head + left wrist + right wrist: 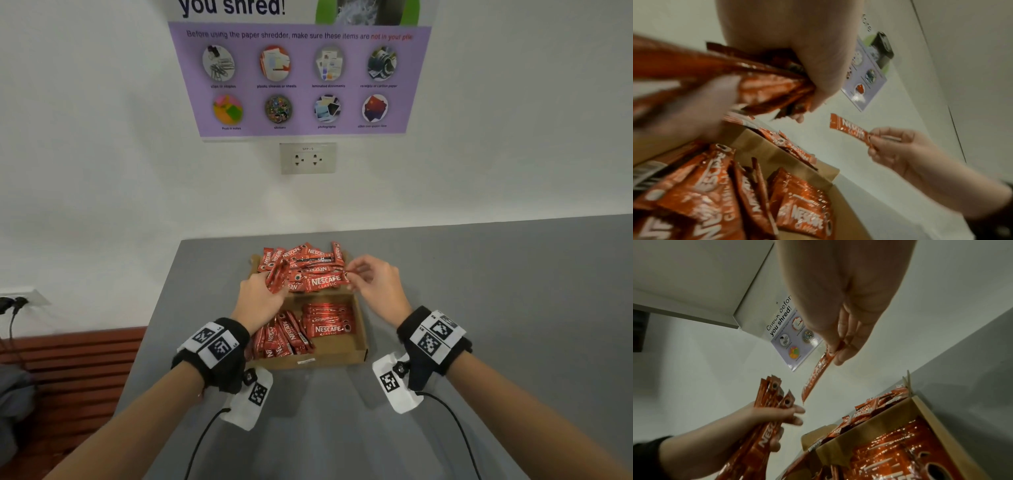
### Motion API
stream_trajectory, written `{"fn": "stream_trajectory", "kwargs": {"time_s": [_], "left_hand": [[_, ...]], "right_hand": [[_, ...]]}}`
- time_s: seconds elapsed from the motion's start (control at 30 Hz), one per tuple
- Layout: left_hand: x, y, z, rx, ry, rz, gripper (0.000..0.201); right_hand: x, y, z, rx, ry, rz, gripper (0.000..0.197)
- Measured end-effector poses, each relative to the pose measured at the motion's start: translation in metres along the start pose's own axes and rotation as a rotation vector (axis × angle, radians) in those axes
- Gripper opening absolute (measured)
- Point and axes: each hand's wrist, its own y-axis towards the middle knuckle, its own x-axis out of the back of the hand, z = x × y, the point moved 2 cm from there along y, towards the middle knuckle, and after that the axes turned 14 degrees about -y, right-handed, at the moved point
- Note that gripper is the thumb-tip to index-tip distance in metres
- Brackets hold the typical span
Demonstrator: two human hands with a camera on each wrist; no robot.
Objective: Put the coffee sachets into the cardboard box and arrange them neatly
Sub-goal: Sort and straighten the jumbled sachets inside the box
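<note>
From the head view, a shallow brown cardboard box [356, 354] sits on the grey tabletop [479, 308]. Inside its near part, one stack of red foil coffee sachets [327, 320] lies with long axes running left to right, while the sachets to its left lean on end. A loose heap of sachets [305, 257] covers the box's far end, pointing every way. Above the box's middle, the left hand [257, 298] has its grip clamped on a bundle of sachets [277, 279]. The right hand [373, 284] pinches one end of a single sachet [323, 281], its long axis pointing across toward the left hand.

The left wrist view shows the bundle [764, 84] squeezed between thumb and fingers above the box [760, 146], blurred.

In the right wrist view the single sachet [816, 376] hangs from the fingertips [840, 356], its free end pointing at the bundle [772, 395], not touching it.
</note>
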Motion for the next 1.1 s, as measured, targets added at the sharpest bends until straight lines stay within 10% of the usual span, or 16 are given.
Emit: {"fn": "stream_trajectory", "kwargs": {"time_s": [0.5,1.1], "left_hand": [[-0.022,-0.007,-0.015,-0.097,0.238,0.310,0.019],[-0.034,-0.007,0.020,-0.035,0.608,0.421,0.011]], "right_hand": [[-0.013,-0.009,-0.001,0.257,-0.413,0.214,0.006],[-0.052,-0.014,-0.027,0.187,-0.875,0.360,0.008]]}}
